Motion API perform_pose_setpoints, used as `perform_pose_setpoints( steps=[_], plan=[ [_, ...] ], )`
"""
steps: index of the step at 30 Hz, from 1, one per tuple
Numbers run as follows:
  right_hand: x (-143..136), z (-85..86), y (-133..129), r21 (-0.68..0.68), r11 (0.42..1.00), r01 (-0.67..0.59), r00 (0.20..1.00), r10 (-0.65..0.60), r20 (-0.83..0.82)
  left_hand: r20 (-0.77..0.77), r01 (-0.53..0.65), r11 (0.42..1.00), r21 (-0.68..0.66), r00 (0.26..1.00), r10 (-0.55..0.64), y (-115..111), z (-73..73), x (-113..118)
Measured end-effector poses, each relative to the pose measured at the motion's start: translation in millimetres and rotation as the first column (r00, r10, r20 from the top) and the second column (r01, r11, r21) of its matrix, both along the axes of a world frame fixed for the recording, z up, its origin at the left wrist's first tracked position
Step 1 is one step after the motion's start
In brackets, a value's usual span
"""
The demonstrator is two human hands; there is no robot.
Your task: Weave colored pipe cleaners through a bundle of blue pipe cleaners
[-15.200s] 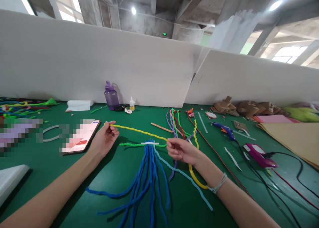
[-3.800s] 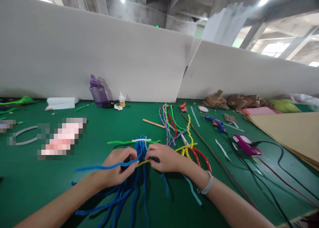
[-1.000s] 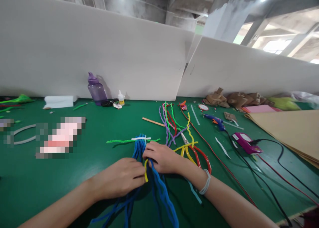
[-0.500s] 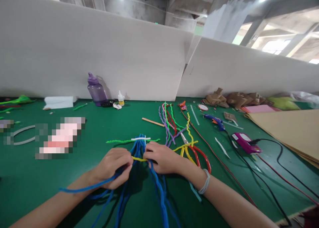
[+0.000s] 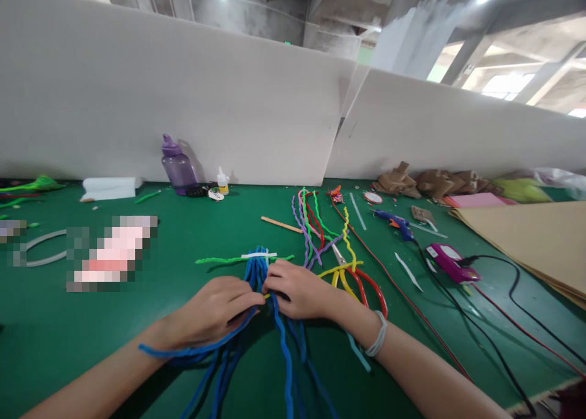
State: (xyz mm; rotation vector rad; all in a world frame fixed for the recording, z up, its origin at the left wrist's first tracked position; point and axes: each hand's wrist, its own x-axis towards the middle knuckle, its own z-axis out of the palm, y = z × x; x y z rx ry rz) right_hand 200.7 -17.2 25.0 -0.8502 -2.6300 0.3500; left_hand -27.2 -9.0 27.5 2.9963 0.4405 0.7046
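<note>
Closely pinched: a slim yellow strand [image 5: 268, 296] against fuzzy blue strands [image 5: 287, 370]

The left hand [image 5: 217, 303] is drawn narrow, thumb and fingertips nipping the yellow strand, of which only a short bright piece shows in the gap between the two hands. The right hand [image 5: 296, 289] curls over the blue strands, its fingertips partly hidden, holding them just beside that piece. Thick and soft-looking, the blue strands bunch together just beyond the hands and fan out below them in loose, wavy lengths; one curves under the left thumb and across the wrist. At the top of the bunch lie a flat white strip [image 5: 251, 255] and a fuzzy green strand [image 5: 217, 260], both crosswise. A smooth light blue strand [image 5: 359, 352] pokes out under the right forearm, whose wrist wears a thin pale band [image 5: 378, 335].

Just right of the right hand rest scissors [image 5: 362, 288] with rounded red and yellow handles. Beyond that hand, crinkled strands [image 5: 309, 229] in purple, green, pink and red overlap on the glossy green table [image 5: 82, 327], with a flat wooden stick [image 5: 280, 223] near them. Farther right of it sit a blue plastic glue gun [image 5: 397, 225] and a magenta box [image 5: 451, 265]. Well beyond the left hand stands a translucent purple bottle [image 5: 179, 174].
</note>
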Motion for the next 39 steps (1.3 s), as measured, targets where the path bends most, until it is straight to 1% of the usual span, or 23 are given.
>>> perform_pose_setpoints(
  steps=[3, 7, 10, 13, 15, 18, 20, 22, 24, 26, 28, 30, 31, 32, 33, 34, 36, 37, 38, 39],
  plan=[
    [0, 1.2, 0, -0.005, 1.0, 0.01, 1.0, -0.01, -0.016, -0.025, -0.077, 0.993, -0.092, 0.997, 0.075, 1, -1.0, -1],
    [-5, 4.5, -4, 0.015, 0.995, 0.094, 0.993, -0.093, -0.071, -0.057, -0.192, 0.957, -0.215, 0.981, 0.184, 1, -4.0, 1],
    [-8, 6.9, -7, 0.001, 0.998, 0.069, 0.994, -0.069, -0.088, -0.058, -0.229, 0.915, -0.332, 0.973, 0.223, 2, -7.3, 2],
    [-9, 5.7, -8, -0.022, 0.999, 0.042, 0.994, -0.044, -0.096, -0.037, -0.234, 0.861, -0.452, 0.969, 0.243, 3, -4.8, 3],
    [-9, 3.3, -7, -0.027, 0.998, 0.051, 0.993, -0.054, -0.107, -0.022, -0.234, 0.804, -0.547, 0.964, 0.265, 5, 1.1, 3],
    [-9, 0.1, -6, -0.027, 0.997, 0.067, 0.99, -0.07, -0.126, -0.014, -0.226, 0.695, -0.682, 0.955, 0.296, 10, 11.0, 0],
    [-9, -0.9, -5, -0.026, 0.997, 0.069, 0.988, -0.072, -0.137, -0.016, -0.193, 0.589, -0.785, 0.956, 0.292, 15, 14.8, -3],
    [-9, -1.4, -5, -0.029, 0.997, 0.07, 0.986, -0.074, -0.146, -0.027, -0.159, 0.469, -0.869, 0.961, 0.276, 21, 16.0, -7],
    [-9, -2.0, -5, -0.034, 0.997, 0.069, 0.984, -0.074, -0.16, -0.025, -0.134, 0.38, -0.915, 0.96, 0.277, 26, 16.3, -10],
    [-9, -3.2, -6, -0.034, 0.997, 0.067, 0.983, -0.071, -0.17, -0.007, -0.11, 0.34, -0.934, 0.957, 0.291, 28, 16.6, -12],
    [-9, -4.8, -6, -0.028, 0.998, 0.065, 0.983, -0.069, -0.17, 0.004, -0.096, 0.326, -0.941, 0.956, 0.293, 29, 17.2, -13],
    [-9, -5.9, -6, -0.023, 0.998, 0.064, 0.984, -0.067, -0.163, -0.008, -0.108, 0.333, -0.937, 0.958, 0.287, 29, 17.5, -13],
    [-10, -6.1, -6, -0.022, 0.998, 0.064, 0.984, -0.067, -0.162, -0.02, -0.126, 0.357, -0.925, 0.958, 0.286, 29, 17.5, -13],
    [-10, -6.1, -6, -0.021, 0.998, 0.064, 0.984, -0.067, -0.164, -0.036, -0.152, 0.403, -0.902, 0.959, 0.281, 29, 17.3, -13],
    [-11, -5.8, -6, -0.021, 0.998, 0.065, 0.984, -0.068, -0.166, -0.053, -0.179, 0.471, -0.864, 0.962, 0.269, 29, 17.0, -12],
    [-11, -5.3, -6, -0.023, 0.997, 0.067, 0.984, -0.07, -0.166, -0.068, -0.198, 0.553, -0.809, 0.967, 0.246, 29, 16.7, -12],
    [-12, -3.9, -7, -0.027, 0.997, 0.066, 0.984, -0.07, -0.163, -0.097, -0.193, 0.714, -0.673, 0.98, 0.173, 28, 15.8, -12],
    [-12, -3.3, -7, -0.031, 0.997, 0.064, 0.985, -0.068, -0.158, -0.108, -0.171, 0.776, -0.607, 0.985, 0.133, 27, 15.5, -12],
    [-12, -2.9, -8, -0.031, 0.998, 0.061, 0.986, -0.065, -0.154, -0.122, -0.146, 0.821, -0.552, 0.988, 0.094, 25, 15.2, -12],
    [-12, -2.6, -8, -0.03, 0.998, 0.058, 0.987, -0.061, -0.151, -0.135, -0.125, 0.853, -0.506, 0.989, 0.065, 24, 15.0, -12]
  ],
)
